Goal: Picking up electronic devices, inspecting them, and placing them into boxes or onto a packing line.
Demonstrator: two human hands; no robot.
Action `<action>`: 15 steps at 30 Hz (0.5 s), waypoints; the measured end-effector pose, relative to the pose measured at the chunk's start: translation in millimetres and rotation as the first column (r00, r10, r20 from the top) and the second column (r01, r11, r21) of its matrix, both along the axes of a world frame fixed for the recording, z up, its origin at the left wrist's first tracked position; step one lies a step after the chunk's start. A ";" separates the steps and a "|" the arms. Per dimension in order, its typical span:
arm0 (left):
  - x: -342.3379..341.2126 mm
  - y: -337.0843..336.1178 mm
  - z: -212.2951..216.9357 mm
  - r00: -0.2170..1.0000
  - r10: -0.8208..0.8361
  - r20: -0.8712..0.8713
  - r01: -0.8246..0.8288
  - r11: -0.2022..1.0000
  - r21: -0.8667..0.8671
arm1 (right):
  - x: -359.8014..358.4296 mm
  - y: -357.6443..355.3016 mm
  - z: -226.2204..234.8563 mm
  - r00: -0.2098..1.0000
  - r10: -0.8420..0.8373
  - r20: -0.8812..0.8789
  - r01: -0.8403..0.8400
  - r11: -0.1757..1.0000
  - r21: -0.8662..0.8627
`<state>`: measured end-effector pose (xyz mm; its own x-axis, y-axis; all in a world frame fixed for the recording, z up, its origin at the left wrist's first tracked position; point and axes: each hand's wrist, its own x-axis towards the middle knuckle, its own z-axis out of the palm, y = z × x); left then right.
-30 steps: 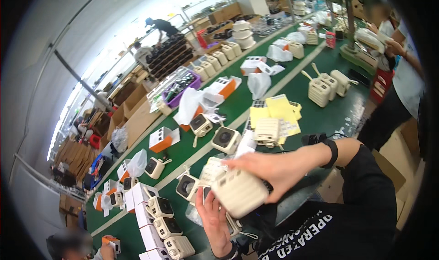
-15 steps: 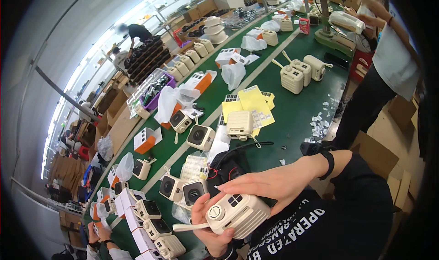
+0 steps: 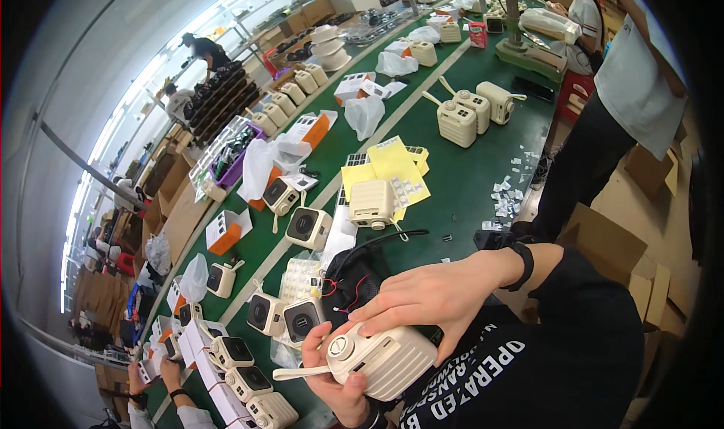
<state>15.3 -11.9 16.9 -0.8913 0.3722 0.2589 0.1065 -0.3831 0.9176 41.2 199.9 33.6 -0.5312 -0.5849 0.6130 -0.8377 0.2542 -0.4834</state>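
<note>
A cream ribbed portable speaker [image 3: 396, 362] lies tilted between my two hands close to my body. Its round dial and its strap point left. My left hand [image 3: 337, 400] grips the dial end, thumb on the near side and fingers behind. Across the top and far edge lies my right hand [image 3: 437, 289], fingers together and thumb down the right end. Those fingers hide the speaker's top panel. Just beyond them sits a black mesh pouch [image 3: 360, 287] with a cord. Two speakers, one with a black square grille [image 3: 303, 319], stand left of my hands.
Yellow sticker sheets [image 3: 400, 169] lie beside another cream speaker [image 3: 372, 204] on the green table [image 3: 460, 195]. Three speakers [image 3: 457, 123] stand farther right. White boxes [image 3: 202, 353] line the lower left, near a co-worker's hands [image 3: 172, 372]. Another person [image 3: 641, 74] stands at the right.
My right hand has slid over the speaker's top, and its fingers now cover the dark square buttons visible before. The whole view has shifted, moving the table leftward in the picture.
</note>
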 end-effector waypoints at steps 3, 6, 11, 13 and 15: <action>-2.6 1.9 0.6 0.998 0.057 0.041 -0.057 0.998 0.005 | -1.6 -0.8 -2.9 0.999 -0.025 0.044 0.026 1.000 -0.010; -3.9 3.9 2.2 0.995 0.054 0.084 -0.051 0.998 -0.032 | -5.0 0.1 -6.1 0.998 0.006 0.069 0.000 0.996 -0.093; -7.6 4.2 -5.2 0.989 0.079 0.122 -0.075 0.996 -0.040 | -10.0 0.5 -11.6 0.990 0.055 0.130 -0.043 0.995 -0.093; -8.0 5.5 -5.0 0.984 0.091 0.154 -0.089 0.996 -0.020 | -8.2 -4.9 -12.5 0.982 0.041 0.186 -0.008 0.984 -0.175; -7.0 9.0 -4.6 0.962 0.062 0.265 -0.096 0.989 0.115 | -4.2 -8.6 -12.6 0.970 0.025 0.243 0.039 0.967 -0.253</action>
<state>8.2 -2.9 12.4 -0.9593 0.2773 0.0541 -0.0949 -0.4967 0.8627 37.1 191.3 21.0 -0.6855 -0.4227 0.5928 -0.6860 0.1021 -0.7204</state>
